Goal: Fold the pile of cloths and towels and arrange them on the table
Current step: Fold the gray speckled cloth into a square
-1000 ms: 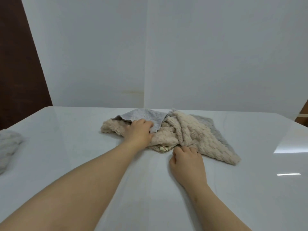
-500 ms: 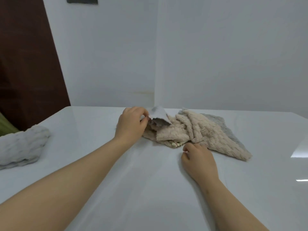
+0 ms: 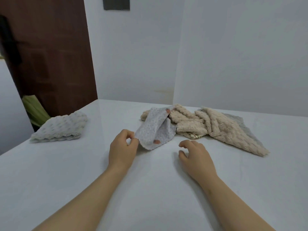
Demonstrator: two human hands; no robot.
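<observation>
A thin light-grey dotted cloth [image 3: 154, 129] with small reddish marks is drawn out of the pile toward me. My left hand [image 3: 122, 150] pinches its near left corner between thumb and fingers, just above the white table [image 3: 150, 189]. Behind it lies the crumpled pile: a beige fluffy towel [image 3: 215, 125] over a grey cloth [image 3: 240, 121]. My right hand [image 3: 195, 156] hovers just in front of the pile with loosely curled fingers, holding nothing.
A folded pale grey-white fluffy towel [image 3: 60, 129] sits near the table's left edge. A dark brown door [image 3: 50, 55] and something green [image 3: 34, 107] stand beyond that edge. White walls close the back.
My left hand has pulled the grey dotted cloth out of the pile toward me and to the left. My right hand has drawn back from the beige towel. The view has turned left.
</observation>
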